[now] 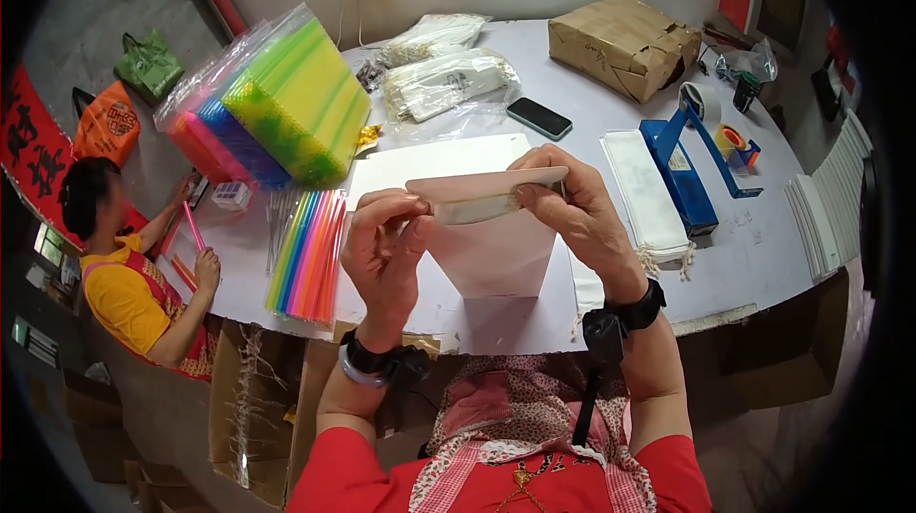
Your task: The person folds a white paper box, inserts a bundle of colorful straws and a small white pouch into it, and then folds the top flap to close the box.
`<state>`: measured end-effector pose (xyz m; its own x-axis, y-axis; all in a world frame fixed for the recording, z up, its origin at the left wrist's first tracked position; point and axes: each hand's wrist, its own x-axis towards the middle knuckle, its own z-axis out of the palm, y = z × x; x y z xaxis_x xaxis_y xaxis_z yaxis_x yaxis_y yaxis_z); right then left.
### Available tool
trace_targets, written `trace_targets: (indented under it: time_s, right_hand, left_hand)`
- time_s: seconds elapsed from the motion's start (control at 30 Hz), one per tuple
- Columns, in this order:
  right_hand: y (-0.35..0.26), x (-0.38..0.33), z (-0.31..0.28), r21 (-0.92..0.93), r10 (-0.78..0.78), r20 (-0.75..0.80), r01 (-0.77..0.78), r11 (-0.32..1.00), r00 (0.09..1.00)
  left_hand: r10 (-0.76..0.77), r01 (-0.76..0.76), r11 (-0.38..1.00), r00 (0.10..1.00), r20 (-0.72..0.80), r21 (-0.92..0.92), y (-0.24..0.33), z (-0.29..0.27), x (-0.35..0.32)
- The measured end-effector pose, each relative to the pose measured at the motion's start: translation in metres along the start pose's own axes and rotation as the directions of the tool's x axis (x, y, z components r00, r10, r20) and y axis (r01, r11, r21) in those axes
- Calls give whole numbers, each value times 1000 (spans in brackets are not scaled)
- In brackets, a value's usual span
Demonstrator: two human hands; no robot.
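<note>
A pale white carton (491,260) stands upright at the table's front edge, its top between my two hands. My left hand (384,251) pinches the left end of the top edge with thumb and fingers. On the right end, my right hand (572,212) is closed, thumb in front and fingers behind the raised flap (487,185). Below that flap runs a greyish, shiny strip (477,210); whether it is tape or the box's opening I cannot tell. A flat white sheet of card (434,158) lies behind the carton.
Colourful straws (305,255) lie left, by bagged straw stacks (296,107). Right are white drawstring pouches (644,190), a blue tape dispenser (682,179) and a brown parcel (625,45). A phone (540,118) lies behind. A co-worker (143,274) sits left, holding a pink straw.
</note>
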<state>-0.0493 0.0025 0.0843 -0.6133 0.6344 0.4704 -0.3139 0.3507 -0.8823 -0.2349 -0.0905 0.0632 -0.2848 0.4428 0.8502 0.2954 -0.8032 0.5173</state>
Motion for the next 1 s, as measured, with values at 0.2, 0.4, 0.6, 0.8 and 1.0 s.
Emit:
trace_targets:
  time_s: [0.2, 0.4, 0.6, 0.8, 1.0]
  right_hand:
    - [0, 1, 2, 18, 19, -29, -18, 1000, 999]
    - [2, 2, 0, 15, 21, -43, -20, 1000, 999]
    - [0, 5, -1, -5, 37, -32, -37, 999, 999]
    - [4, 7, -3, 17, 10, 13, -10, 1000, 1000]
    - [6, 7, -5, 28, 10, 20, -10, 1000, 1000]
  left_hand:
    - [149, -164, 986, 956, -252, -40, -12, 13, -5]
    - [209, -204, 894, 977, 31, 398, -12, -12, -5]
    - [301, -328, 846, 945, 132, 420, -14, -18, 5]
    - [368, -447, 757, 894, 255, 476, -16, -24, 3]
    - [306, -446, 723, 892, 334, 528, -8, -24, 10]
